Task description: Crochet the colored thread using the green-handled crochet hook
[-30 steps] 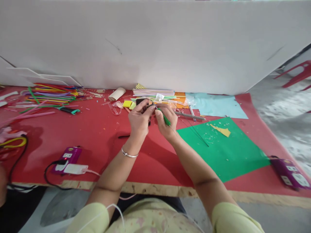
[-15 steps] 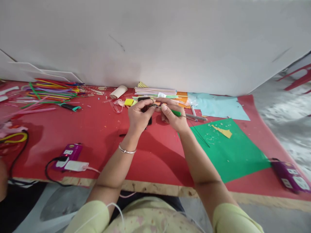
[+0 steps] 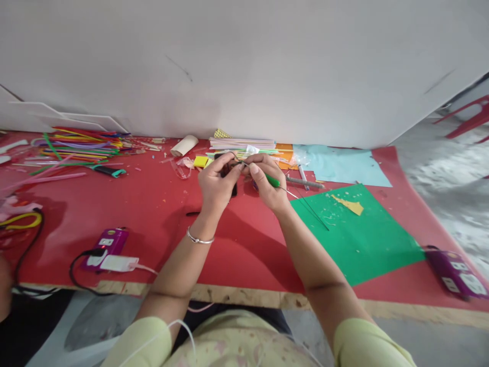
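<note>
Both hands meet above the red table (image 3: 153, 214) near its far side. My left hand (image 3: 218, 184) pinches one end of a thin wire between thumb and fingertips, with a small black object partly hidden behind it. My right hand (image 3: 266, 181) grips a green-wrapped wire stem (image 3: 272, 180); its bare wire end points right over the green paper sheet (image 3: 355, 237). The fingertips of the two hands nearly touch.
A pile of coloured straws (image 3: 78, 143) lies far left, a cardboard roll (image 3: 184, 145) and paper strips (image 3: 244, 145) sit by the white wall. Light blue paper (image 3: 340, 165), two purple power strips (image 3: 107, 243) (image 3: 454, 270), cables at left and a grey stick (image 3: 305, 182) are also on the table.
My hands have stayed together on the wire. The right hand turned the green stem from pointing down toward the right, then lowered it slightly; the view shifted a little.
</note>
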Motion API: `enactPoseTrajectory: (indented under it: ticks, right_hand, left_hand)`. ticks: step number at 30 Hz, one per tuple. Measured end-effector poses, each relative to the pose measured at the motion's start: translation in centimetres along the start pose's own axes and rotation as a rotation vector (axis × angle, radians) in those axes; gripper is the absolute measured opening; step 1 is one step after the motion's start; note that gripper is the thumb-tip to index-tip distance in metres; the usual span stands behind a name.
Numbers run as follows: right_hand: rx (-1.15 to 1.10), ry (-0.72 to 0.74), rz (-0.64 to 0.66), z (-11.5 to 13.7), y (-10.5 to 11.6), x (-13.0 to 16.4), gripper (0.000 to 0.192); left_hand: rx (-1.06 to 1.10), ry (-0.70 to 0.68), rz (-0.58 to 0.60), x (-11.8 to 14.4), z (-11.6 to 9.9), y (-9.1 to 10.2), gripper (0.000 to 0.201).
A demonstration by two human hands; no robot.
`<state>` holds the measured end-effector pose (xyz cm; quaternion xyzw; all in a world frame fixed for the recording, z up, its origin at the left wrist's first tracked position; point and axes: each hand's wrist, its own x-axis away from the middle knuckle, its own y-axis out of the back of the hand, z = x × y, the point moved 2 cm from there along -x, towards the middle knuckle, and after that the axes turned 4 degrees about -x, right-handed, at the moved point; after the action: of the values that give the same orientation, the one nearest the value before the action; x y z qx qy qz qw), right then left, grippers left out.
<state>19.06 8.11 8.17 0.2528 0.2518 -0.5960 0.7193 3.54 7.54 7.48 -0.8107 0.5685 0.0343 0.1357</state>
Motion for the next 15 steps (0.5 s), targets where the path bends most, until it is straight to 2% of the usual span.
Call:
enactPoseTrajectory:
  ticks: [3, 4, 6, 10, 15]
  right_hand:
    - [0.069, 0.038, -0.045, 0.2, -0.3, 0.2, 0.039]
    - [0.089, 0.052, -0.068, 0.2, -0.4, 0.3, 0.039]
    - [0.109, 0.073, -0.120, 0.2, -0.5, 0.5, 0.040]
    - [0.033, 0.078, -0.153, -0.2, -0.6, 0.8, 0.038]
    - [-0.124, -0.079, -0.131, -1.8, -0.3, 0.6, 0.042]
  left_hand:
    - [-0.161, -0.196, -0.062, 0.5, -0.4, 0.0, 0.026]
    - [-0.168, -0.200, -0.067, 0.6, -0.4, -0.1, 0.025]
    - [-0.088, -0.130, -0.056, 0.6, -0.3, -0.3, 0.024]
    - [0.203, 0.095, 0.076, 0.4, -0.3, -0.9, 0.021]
    - [0.321, 0.256, 0.190, -0.1, -0.8, -0.5, 0.028]
